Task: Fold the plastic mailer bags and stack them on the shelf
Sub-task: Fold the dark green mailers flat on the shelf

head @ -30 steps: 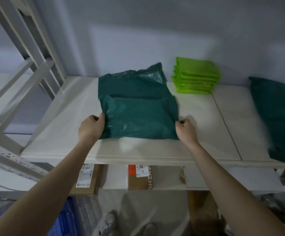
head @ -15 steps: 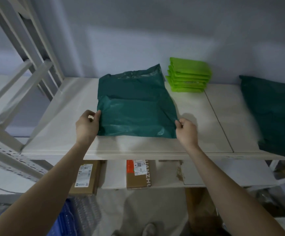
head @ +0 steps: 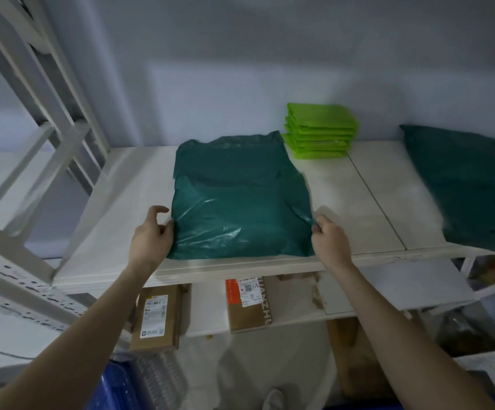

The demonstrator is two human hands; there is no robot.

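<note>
A dark green mailer bag (head: pixel 240 199), folded over once, lies flat on the white shelf (head: pixel 107 232) in front of me. My left hand (head: pixel 151 236) sits at its left edge; the thumb touches the plastic while the loosely curled fingers stay off it. My right hand (head: pixel 329 238) pinches the bag's right edge and lifts a small corner. A stack of folded light green bags (head: pixel 320 131) stands behind the bag to the right, against the wall.
A pile of dark green bags (head: pixel 471 187) lies at the shelf's right end. White slotted uprights (head: pixel 47 113) frame the left side. Cardboard boxes (head: pixel 154 321) (head: pixel 247 303) sit on the lower shelf, and a blue crate (head: pixel 116 389) is on the floor.
My left fingers have lifted off the bag's left edge and spread. My right hand has pulled the right edge up slightly. The bag sits closer to the shelf's front.
</note>
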